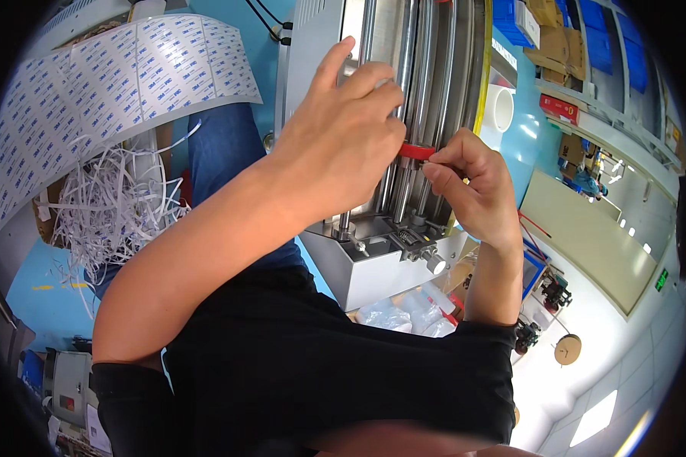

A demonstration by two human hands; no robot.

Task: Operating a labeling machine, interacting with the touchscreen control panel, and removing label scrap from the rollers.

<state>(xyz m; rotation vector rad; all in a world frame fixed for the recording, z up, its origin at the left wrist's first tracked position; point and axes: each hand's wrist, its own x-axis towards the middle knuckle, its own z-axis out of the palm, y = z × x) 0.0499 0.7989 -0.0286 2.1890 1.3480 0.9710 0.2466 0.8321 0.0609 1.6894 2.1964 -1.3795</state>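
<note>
A red ring-like band (417,151) sits around or against a shiny metal shaft (402,194) of a grey machine (392,278). At the band's left end is my left hand (343,133), its back showing. One finger sticks out toward the far side while the others curl over the rods. The left thumb is hidden, and the near curled finger touches the band. From the right, my right hand (474,186) pinches the band's other end between thumb and forefinger. A small metal piece just below the band is too small to name.
A knob (434,263) projects from the machine's near end. To the left, a large printed sheet (141,72) hangs over a heap of shredded white strips (114,198). Clear plastic bags (404,314) lie below the machine. Shelving with blue bins (598,38) stands at the far right.
</note>
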